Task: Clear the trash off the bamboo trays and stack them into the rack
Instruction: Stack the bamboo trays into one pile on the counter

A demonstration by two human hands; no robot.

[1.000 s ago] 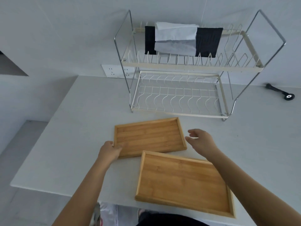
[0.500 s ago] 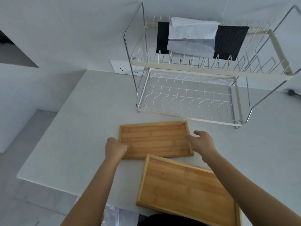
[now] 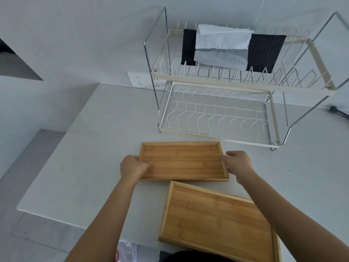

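Note:
Two empty bamboo trays lie on the white table. The smaller tray is the farther one, just in front of the rack. My left hand grips its left edge, thumb inside the rim. My right hand grips its right edge. The larger tray sits nearer me at the table's front edge, under my right forearm. The two-tier wire rack stands at the back against the wall, its lower shelf bare. No trash shows on either tray.
Black and white cloths hang over the rack's upper tier. A wall socket sits left of the rack. A dark tool lies at the far right. A plastic bag shows below the table's front edge.
My right hand has moved in and closed on the smaller tray's right edge. The left hand has tightened its grip on the left edge. The view has shifted left and closer.

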